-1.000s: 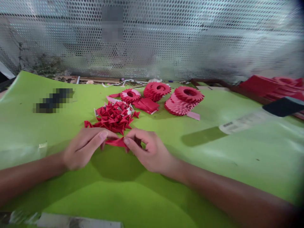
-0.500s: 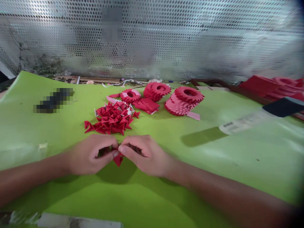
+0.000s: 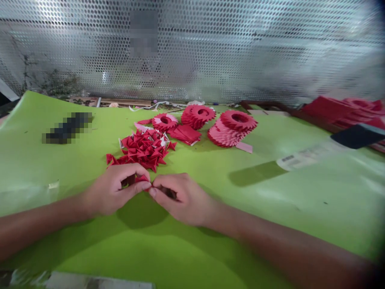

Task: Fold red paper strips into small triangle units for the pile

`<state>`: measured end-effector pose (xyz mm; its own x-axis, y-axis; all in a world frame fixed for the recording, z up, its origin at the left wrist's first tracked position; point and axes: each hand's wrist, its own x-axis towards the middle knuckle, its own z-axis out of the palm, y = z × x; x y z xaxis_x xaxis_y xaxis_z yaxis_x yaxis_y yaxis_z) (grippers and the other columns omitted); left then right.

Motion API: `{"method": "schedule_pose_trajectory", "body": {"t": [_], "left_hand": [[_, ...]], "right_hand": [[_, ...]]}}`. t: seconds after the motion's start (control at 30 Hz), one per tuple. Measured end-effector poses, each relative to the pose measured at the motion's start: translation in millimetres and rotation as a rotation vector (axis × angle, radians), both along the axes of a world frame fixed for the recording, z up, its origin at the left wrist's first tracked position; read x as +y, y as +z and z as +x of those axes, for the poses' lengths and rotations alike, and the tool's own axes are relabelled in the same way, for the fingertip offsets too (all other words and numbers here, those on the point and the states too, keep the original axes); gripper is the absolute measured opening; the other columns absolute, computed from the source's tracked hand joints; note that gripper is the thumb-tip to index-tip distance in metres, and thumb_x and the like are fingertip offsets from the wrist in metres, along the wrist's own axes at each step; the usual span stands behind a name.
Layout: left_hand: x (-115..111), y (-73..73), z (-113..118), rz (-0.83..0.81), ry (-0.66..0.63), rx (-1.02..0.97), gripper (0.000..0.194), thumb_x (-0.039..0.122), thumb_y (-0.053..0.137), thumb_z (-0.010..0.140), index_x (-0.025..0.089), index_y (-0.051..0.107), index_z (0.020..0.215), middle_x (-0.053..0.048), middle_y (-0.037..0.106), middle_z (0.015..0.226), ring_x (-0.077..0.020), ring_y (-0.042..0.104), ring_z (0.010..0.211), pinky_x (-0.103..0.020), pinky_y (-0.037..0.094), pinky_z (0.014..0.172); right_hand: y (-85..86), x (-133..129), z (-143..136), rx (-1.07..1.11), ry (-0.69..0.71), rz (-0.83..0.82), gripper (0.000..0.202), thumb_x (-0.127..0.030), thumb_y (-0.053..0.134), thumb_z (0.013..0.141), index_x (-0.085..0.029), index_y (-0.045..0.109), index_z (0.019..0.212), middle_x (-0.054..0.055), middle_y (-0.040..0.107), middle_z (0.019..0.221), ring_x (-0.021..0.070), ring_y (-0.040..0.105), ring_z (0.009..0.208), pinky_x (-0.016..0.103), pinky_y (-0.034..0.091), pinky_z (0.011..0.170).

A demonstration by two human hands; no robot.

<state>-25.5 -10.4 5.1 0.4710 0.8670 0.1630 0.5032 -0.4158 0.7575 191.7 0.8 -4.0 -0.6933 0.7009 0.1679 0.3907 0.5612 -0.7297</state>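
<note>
A small red folded paper piece (image 3: 142, 179) is pinched between thumb and fingers of my left hand (image 3: 112, 188). My right hand (image 3: 183, 196) meets it from the other side, thumb and forefinger closed on the piece's edge; the fingers cover much of it. Just beyond my hands lies a heap of red folded paper triangles (image 3: 144, 148), a few showing white or pink. Behind the heap are a stack of flat red paper slips (image 3: 185, 133) and a small red-and-pink paper ring (image 3: 164, 121).
A red paper ring stack (image 3: 192, 117) and a taller red-and-pink one (image 3: 230, 132) stand farther back. To the right lies a clear tube with a black cap (image 3: 357, 135). Red paper (image 3: 327, 108) is piled at far right; a blurred dark object (image 3: 67, 127) lies left.
The red paper piece has turned: its point hung below my fingertips, and now it sits up within my left hand's grip. Both hands have shifted only slightly.
</note>
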Motion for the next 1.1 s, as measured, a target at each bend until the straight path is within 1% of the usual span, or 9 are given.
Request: {"method": "schedule_pose_trajectory", "body": {"t": [0.07, 0.17, 0.33, 0.43, 0.57, 0.67, 0.83, 0.97, 1.1], "left_hand": [[0.3, -2.7, -0.7, -0.052, 0.013, -0.041, 0.021, 0.038, 0.059, 0.098, 0.020, 0.069, 0.094, -0.001, 0.073, 0.087, -0.0155, 0.066, 0.077, -0.023, 0.050, 0.067], [1.2, -4.2, -2.1, -0.114, 0.024, -0.073, 0.026, 0.042, 0.057, 0.099, 0.019, 0.069, 0.099, -0.001, 0.073, 0.084, -0.0149, 0.064, 0.070, -0.023, 0.048, 0.060], [2.9, -2.1, -4.2, -0.177, -0.013, 0.029, 0.039, 0.044, 0.048, 0.101, 0.016, 0.067, 0.082, -0.003, 0.069, 0.075, -0.0155, 0.062, 0.068, -0.024, 0.047, 0.060], [2.5, -1.5, -4.1, -0.160, -0.001, 0.070, 0.041, 0.045, 0.047, 0.101, 0.016, 0.065, 0.077, -0.001, 0.064, 0.069, -0.0143, 0.058, 0.062, -0.024, 0.043, 0.056], [2.2, -1.6, -3.1, -0.146, -0.017, 0.078, 0.041, 0.044, 0.045, 0.101, 0.016, 0.065, 0.078, -0.001, 0.064, 0.069, -0.0143, 0.058, 0.062, -0.023, 0.043, 0.056], [2.1, -1.3, -2.6, -0.130, -0.027, 0.103, 0.041, 0.044, 0.044, 0.101, 0.016, 0.063, 0.077, -0.001, 0.063, 0.069, -0.0140, 0.056, 0.060, -0.023, 0.040, 0.054], [1.8, -2.1, -1.8, -0.022, -0.020, 0.180, 0.039, 0.039, 0.045, 0.100, 0.017, 0.057, 0.071, 0.001, 0.057, 0.063, -0.0123, 0.050, 0.056, -0.022, 0.034, 0.050], [2.5, -1.9, -2.2, -0.018, -0.018, 0.174, 0.037, 0.038, 0.045, 0.101, 0.016, 0.063, 0.077, 0.001, 0.060, 0.064, -0.0123, 0.050, 0.055, -0.022, 0.034, 0.050], [2.5, -0.4, -3.0, -0.038, -0.029, 0.143, 0.038, 0.039, 0.045, 0.101, 0.016, 0.063, 0.077, 0.000, 0.062, 0.065, -0.0120, 0.052, 0.057, -0.022, 0.037, 0.051]], "right_hand": [[-0.2, 0.6, 0.6, 0.008, -0.002, 0.010, 0.028, -0.029, 0.052, 0.099, -0.018, 0.056, 0.074, -0.005, 0.050, 0.059, 0.0077, 0.041, 0.050, 0.022, 0.028, 0.048], [1.7, 2.0, 2.7, 0.028, -0.037, -0.037, 0.028, -0.028, 0.052, 0.099, -0.017, 0.056, 0.073, -0.004, 0.052, 0.060, 0.0078, 0.042, 0.051, 0.022, 0.029, 0.048], [4.1, 4.9, 4.2, 0.052, -0.066, -0.080, 0.029, -0.030, 0.053, 0.099, -0.017, 0.057, 0.072, -0.004, 0.052, 0.062, 0.0084, 0.044, 0.053, 0.022, 0.030, 0.050], [4.5, 4.9, 2.6, 0.006, -0.061, -0.080, 0.031, -0.032, 0.055, 0.098, -0.018, 0.055, 0.071, -0.004, 0.050, 0.061, 0.0088, 0.042, 0.054, 0.023, 0.028, 0.050], [6.1, 4.2, 1.0, 0.000, -0.037, -0.117, 0.027, -0.029, 0.056, 0.099, -0.017, 0.061, 0.075, -0.003, 0.055, 0.064, 0.0089, 0.046, 0.056, 0.023, 0.030, 0.051], [7.1, 4.7, 1.7, 0.041, -0.023, -0.205, 0.027, -0.029, 0.057, 0.098, -0.017, 0.061, 0.075, -0.003, 0.058, 0.065, 0.0089, 0.048, 0.056, 0.022, 0.033, 0.051], [6.8, 5.5, 3.0, 0.069, 0.017, -0.353, 0.031, -0.035, 0.055, 0.101, -0.016, 0.063, 0.078, 0.000, 0.065, 0.070, 0.0098, 0.053, 0.057, 0.021, 0.036, 0.050], [7.6, 6.0, 2.6, 0.058, -0.015, -0.342, 0.033, -0.034, 0.050, 0.104, -0.016, 0.065, 0.081, 0.003, 0.070, 0.077, 0.0115, 0.059, 0.063, 0.022, 0.041, 0.055], [8.2, 6.7, 2.2, 0.017, -0.042, -0.317, 0.032, -0.035, 0.050, 0.103, -0.017, 0.064, 0.081, 0.002, 0.068, 0.076, 0.0113, 0.057, 0.062, 0.022, 0.039, 0.054]]}}
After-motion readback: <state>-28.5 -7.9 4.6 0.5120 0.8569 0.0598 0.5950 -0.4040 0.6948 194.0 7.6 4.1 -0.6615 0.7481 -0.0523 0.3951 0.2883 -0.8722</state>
